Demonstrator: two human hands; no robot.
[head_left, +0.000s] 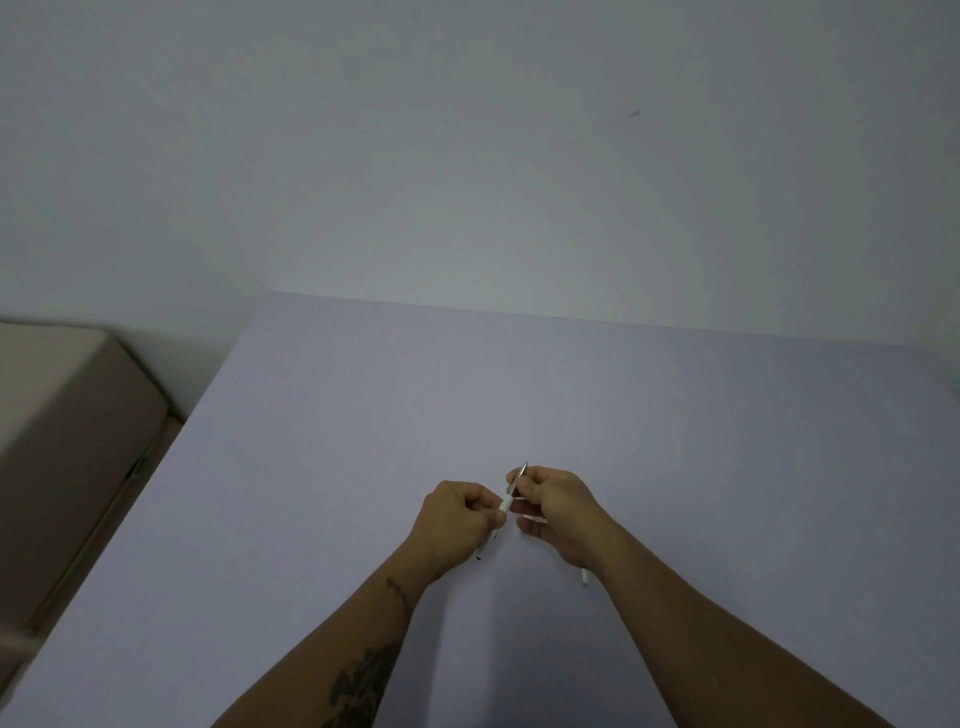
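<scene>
Head view: a slim white pen (505, 504) with a thin silver tip.

A pale lilac surface (519, 395) fills the lower frame and meets a plain grey-white wall (467, 156) above. A beige padded cushion (67, 415) sits at the left edge. A small dark mark (634, 113) dots the wall at upper right.

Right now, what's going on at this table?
A person is working on a white pen over the lilac table. The left hand has its grip round the white barrel, while the right hand pinches the thin metal tip end sticking out of it. Another slim white piece shows by the right wrist; what it is cannot be told.
</scene>
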